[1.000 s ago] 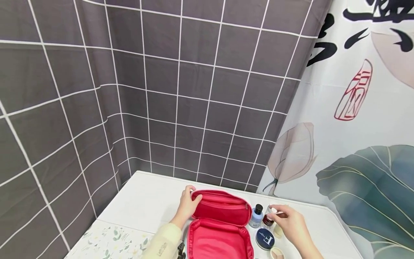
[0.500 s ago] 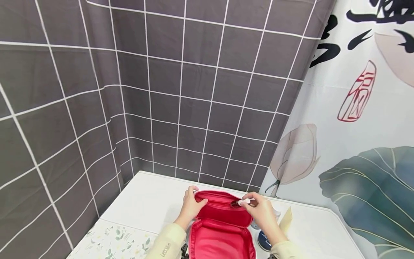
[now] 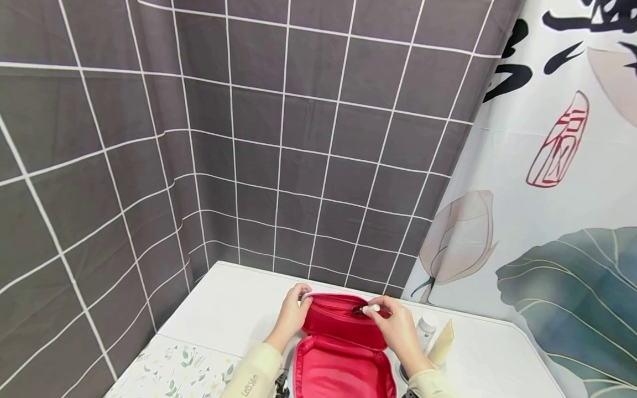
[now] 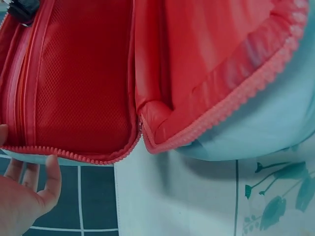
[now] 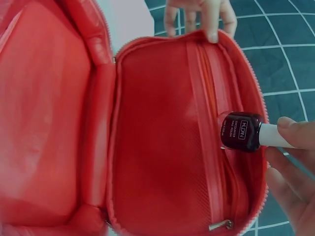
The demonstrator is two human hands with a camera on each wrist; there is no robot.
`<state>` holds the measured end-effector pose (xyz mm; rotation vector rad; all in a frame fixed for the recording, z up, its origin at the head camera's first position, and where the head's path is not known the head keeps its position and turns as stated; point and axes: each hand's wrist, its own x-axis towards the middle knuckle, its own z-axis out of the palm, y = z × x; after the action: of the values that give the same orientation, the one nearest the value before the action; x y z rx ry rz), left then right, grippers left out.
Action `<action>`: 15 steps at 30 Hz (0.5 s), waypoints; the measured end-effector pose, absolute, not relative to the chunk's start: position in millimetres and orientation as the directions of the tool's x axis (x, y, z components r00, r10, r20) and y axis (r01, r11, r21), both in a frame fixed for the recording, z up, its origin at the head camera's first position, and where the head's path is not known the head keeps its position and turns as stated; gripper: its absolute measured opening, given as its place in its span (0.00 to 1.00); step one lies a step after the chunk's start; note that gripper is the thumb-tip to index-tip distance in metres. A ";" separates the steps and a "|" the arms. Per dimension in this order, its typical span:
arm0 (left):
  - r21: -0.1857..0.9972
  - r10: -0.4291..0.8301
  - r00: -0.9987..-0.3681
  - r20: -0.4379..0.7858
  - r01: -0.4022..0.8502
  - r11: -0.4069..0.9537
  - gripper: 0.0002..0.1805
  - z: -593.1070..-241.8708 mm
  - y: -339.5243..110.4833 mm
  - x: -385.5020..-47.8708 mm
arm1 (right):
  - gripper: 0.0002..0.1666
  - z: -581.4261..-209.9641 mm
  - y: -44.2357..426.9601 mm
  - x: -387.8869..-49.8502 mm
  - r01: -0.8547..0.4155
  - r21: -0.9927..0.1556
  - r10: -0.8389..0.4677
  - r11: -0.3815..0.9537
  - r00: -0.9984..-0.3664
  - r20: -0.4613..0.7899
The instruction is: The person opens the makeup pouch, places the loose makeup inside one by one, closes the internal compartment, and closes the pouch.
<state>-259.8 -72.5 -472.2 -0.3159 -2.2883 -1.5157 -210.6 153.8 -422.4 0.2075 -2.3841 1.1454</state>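
A small dark-red nail polish bottle, apparently glass, white-capped (image 5: 240, 131), is held right of centre in the right wrist view, before the raised lid's zip pocket (image 5: 210, 88); contact with the lining cannot be told. The cap is pinched by the right hand (image 3: 396, 323). The lid rim of a soft, red-lined, pale-blue case (image 3: 340, 370), lower centre of the head view, is gripped by the left hand (image 3: 292, 312). Bottle judged light, rigid, slippery, breakable; best held by cap, if tight. Lid judged pliable; rim hold suitable.

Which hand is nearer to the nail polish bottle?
Right. The right hand pinches the bottle by its white cap, while the left hand holds the lid, farther to the left.
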 end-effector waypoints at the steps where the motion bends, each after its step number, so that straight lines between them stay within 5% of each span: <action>1: 0.832 -0.017 -0.902 0.431 0.391 0.395 0.10 -470.7 -72.3 -259.1 | 0.09 -423.2 153.2 -210.9 -0.325 -0.692 0.073 0.644 -0.875 0.478; 15: 0.858 0.024 -0.906 0.423 0.408 0.313 0.09 -465.8 -67.2 -258.0 | 0.13 -445.6 100.3 -233.2 -0.327 -0.788 0.130 0.521 -0.882 0.452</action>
<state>-258.0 -67.2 -465.8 -0.3879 -2.2536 -1.6209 -233.2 100.3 -445.6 0.1611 -2.3043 1.3326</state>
